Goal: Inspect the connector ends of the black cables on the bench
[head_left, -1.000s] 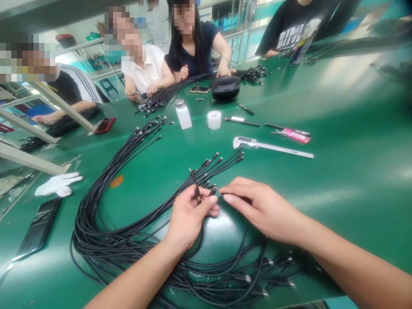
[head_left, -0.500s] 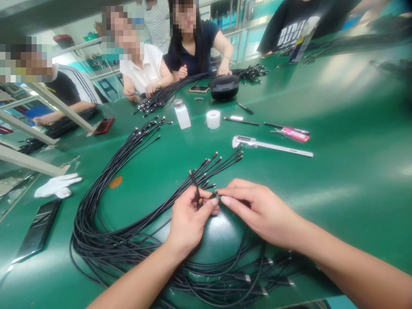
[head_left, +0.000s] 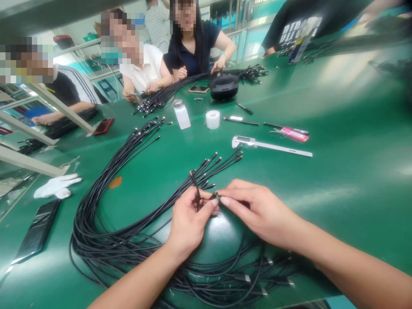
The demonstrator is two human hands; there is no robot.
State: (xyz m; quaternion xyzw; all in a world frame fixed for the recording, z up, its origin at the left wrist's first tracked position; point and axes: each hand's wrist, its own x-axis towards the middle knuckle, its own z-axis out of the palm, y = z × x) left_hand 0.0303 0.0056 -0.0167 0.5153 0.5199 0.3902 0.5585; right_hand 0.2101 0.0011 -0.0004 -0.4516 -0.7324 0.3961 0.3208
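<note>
My left hand [head_left: 191, 210] is closed around a black cable [head_left: 195, 185], one end of which sticks up above the fingers. Its thumb and forefinger pinch a small dark connector that points right. At that connector, the thumb and fingertips of my right hand [head_left: 254, 204] are pinched together; a dark piece shows under the fingers, mostly hidden. Below and left of both hands a big bundle of black cables [head_left: 86, 219] curves round in a U. Several of its connector ends [head_left: 219, 159] lie just beyond my left hand, others [head_left: 246, 278] near the front edge.
Beyond the hands on the green table [head_left: 347, 171] lie a digital caliper [head_left: 273, 146], a tape roll [head_left: 213, 119], a white bottle [head_left: 182, 114], pens and a black case [head_left: 224, 87]. A phone [head_left: 38, 229] and white glove [head_left: 58, 186] lie left. Several people sit across, with more cables.
Both hands stay almost in place, pinched at the connector. Across the table, a person's hand by the black case has shifted slightly.
</note>
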